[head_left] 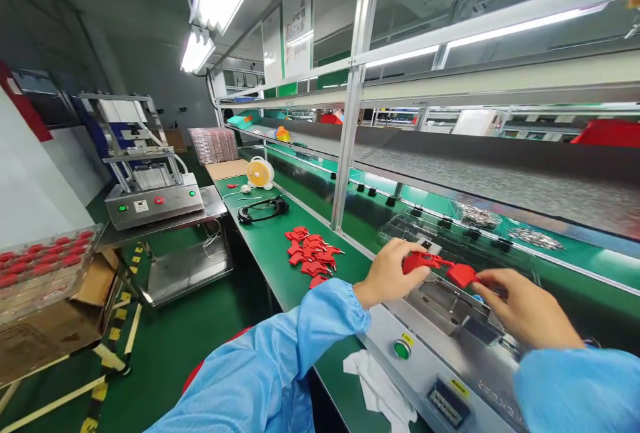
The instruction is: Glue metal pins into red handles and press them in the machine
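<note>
My left hand is closed on a red plastic part, held just above the metal fixture of a grey bench machine. My right hand pinches a second red plastic piece that joins the first one. Both sleeves are light blue. A pile of similar red parts lies on the green bench to the left of my left hand.
A green button sits on the machine's front, with a white cloth below it. Farther along the bench lie a black cable and a small yellow fan. A second press machine stands on the left table. Trays of red parts rest on a cardboard box.
</note>
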Available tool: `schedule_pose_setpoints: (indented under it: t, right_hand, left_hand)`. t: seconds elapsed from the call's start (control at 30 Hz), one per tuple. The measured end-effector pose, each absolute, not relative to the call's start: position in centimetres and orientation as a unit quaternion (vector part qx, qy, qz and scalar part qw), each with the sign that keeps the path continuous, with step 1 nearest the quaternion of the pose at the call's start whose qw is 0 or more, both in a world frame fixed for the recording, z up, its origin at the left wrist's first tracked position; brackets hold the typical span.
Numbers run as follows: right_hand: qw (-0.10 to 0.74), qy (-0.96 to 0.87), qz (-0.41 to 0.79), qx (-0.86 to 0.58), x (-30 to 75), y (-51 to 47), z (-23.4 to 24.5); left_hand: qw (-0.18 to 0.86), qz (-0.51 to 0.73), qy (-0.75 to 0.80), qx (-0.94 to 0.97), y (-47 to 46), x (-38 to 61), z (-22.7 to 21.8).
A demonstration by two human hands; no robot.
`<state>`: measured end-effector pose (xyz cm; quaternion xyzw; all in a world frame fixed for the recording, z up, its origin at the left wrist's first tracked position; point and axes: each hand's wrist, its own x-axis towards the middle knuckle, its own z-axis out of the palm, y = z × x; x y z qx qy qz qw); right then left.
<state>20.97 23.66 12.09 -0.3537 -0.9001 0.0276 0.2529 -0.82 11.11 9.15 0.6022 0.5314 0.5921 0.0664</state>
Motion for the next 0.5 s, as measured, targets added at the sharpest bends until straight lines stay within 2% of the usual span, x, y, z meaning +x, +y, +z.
schedule_pose_setpoints:
  t: [0.1, 0.27, 0.37, 0.5]
  right_hand:
    - [0.147, -0.916, 0.073, -0.365, 23.4, 20.2, 12.3]
    - [-0.003, -0.89, 0.018, -0.456, 25.3, 13.6, 10.9]
    - [-0.033, -0.884, 0.007, -0.467, 25.9, 12.0, 10.1]
    - [-0.004, -0.888, -0.002, -0.461, 27.9, 10.7, 9.4]
  left_hand:
    - [0.047, 0.555, 0.54, 0.631, 11.0, -1.1, 8.6]
    - [-0.008, 0.381, 0.607, 0.697, 10.6, -0.1, 7.6]
    - [0.008, 0.342, 0.603, 0.721, 11.6, 0.8, 6.6]
    - [-0.001, 0.291, 0.609, 0.738, 13.5, 2.3, 5.6]
